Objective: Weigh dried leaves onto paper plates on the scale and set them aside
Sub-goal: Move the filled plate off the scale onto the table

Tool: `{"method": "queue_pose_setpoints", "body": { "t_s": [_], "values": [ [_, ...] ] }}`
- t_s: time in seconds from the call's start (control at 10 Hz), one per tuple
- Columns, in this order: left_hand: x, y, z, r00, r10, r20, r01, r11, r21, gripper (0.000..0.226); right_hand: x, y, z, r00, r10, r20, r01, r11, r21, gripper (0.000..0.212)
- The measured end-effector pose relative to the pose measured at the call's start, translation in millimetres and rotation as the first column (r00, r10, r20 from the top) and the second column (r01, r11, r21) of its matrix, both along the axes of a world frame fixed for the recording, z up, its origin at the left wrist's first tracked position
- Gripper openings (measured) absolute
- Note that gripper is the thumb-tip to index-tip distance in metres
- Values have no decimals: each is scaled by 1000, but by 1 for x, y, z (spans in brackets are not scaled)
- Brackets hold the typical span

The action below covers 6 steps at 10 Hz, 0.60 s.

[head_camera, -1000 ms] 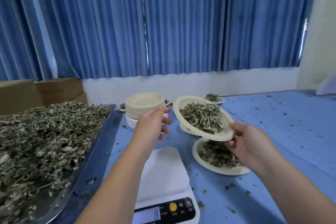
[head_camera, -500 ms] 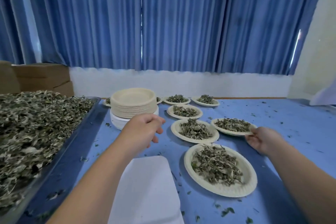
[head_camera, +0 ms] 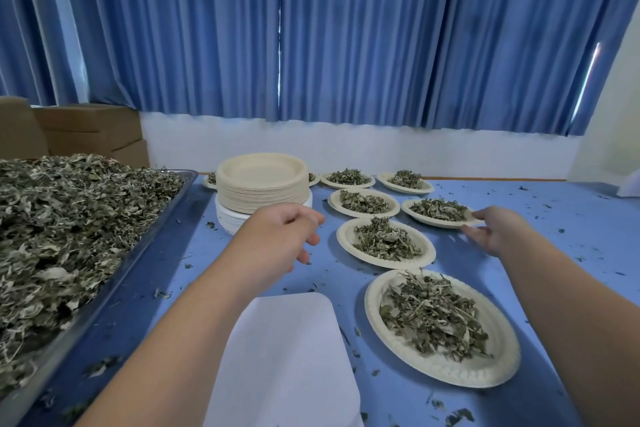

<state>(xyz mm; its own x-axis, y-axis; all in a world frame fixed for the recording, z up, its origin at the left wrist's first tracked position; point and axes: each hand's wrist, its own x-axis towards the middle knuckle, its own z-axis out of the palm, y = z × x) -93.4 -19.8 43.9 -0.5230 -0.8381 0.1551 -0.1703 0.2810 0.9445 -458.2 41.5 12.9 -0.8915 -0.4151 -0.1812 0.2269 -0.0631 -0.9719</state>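
Note:
My right hand point(head_camera: 495, 232) is open at the right of the table, its fingertips at the rim of a leaf-filled paper plate point(head_camera: 436, 225) that rests on the blue table point(head_camera: 561, 263). My left hand point(head_camera: 277, 236) hovers with loosely curled fingers and holds nothing, just in front of the stack of empty paper plates point(head_camera: 263, 184). The white scale platform point(head_camera: 284, 357) lies bare below my left forearm; its display is out of view. A metal tray point(head_camera: 104, 305) heaped with dried leaves point(head_camera: 62, 225) fills the left side.
Several more filled plates stand between the stack and my right hand, the nearest point(head_camera: 450, 374) beside the scale, another point(head_camera: 346, 236) behind it. Leaf crumbs lie scattered over the table. Cardboard boxes point(head_camera: 90, 128) stand at the back left under blue curtains.
The filled plate that my right hand carried over the scale has come down on the table at the right. My left hand stayed near the stack. The view has tilted up, hiding the scale's display.

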Motion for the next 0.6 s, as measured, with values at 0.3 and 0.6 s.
{"method": "queue_pose_setpoints", "body": {
  "t_s": [0.3,0.6],
  "values": [
    [1,-1,-2,999,-31,13,31,999,-16,21,4,-8,-9,998,53,-39,-49,995,87,48],
    [2,-1,-1,999,-47,7,47,998,-33,20,19,-11,-2,987,159,34,-162,981,111,32]
  ]
}}
